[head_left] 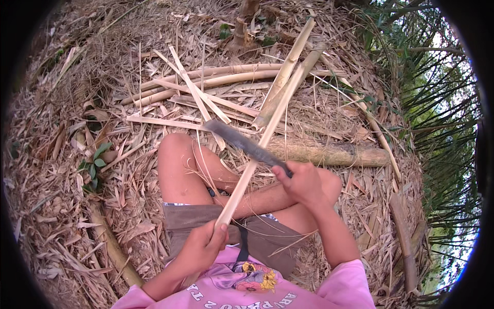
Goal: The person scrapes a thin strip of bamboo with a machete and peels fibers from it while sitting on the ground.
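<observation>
Gripping a smooth bamboo strip is the left hand; the right hand clenches a dark knife; lettering crosses a pink shirt

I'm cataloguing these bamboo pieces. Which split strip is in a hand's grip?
The long pale strip running up from the left hand, crossed in view by the knife; the other strips lie untouched on the ground.

Dark knife — across pale bamboo strip
</observation>
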`<state>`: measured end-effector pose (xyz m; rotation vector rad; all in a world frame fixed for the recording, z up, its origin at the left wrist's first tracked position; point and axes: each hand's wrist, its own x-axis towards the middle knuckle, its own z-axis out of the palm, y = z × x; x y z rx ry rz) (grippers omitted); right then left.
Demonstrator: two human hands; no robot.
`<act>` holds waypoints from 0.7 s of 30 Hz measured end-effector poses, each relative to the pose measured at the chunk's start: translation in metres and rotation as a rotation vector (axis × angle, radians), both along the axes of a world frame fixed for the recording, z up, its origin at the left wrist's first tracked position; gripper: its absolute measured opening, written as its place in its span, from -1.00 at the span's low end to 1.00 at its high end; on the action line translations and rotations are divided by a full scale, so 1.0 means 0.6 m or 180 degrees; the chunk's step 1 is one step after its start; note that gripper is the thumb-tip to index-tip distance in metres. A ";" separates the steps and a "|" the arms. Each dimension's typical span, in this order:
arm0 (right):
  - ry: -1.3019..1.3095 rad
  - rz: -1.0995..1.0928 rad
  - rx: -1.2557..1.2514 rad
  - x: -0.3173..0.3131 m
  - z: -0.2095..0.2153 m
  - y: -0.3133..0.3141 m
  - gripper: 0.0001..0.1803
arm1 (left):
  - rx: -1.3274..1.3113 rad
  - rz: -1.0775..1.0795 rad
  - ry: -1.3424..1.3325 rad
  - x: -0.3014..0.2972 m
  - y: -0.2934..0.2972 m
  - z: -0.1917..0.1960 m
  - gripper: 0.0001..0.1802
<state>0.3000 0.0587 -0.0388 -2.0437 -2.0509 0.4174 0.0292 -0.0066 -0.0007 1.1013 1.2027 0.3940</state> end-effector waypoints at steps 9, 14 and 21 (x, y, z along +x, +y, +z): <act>-0.0073 0.0309 0.0427 0.015 0.004 0.021 -0.32 | 0.0079 -0.0110 0.0159 -0.016 -0.010 -0.020 -0.60; -0.0429 0.0597 0.0191 -0.039 0.048 -0.010 -0.31 | 0.0019 0.0087 0.0105 -0.007 -0.012 -0.016 -0.63; 0.0127 0.0050 -0.0228 0.006 0.027 0.030 -0.29 | 0.0021 0.0042 0.0214 -0.011 -0.008 -0.017 -0.63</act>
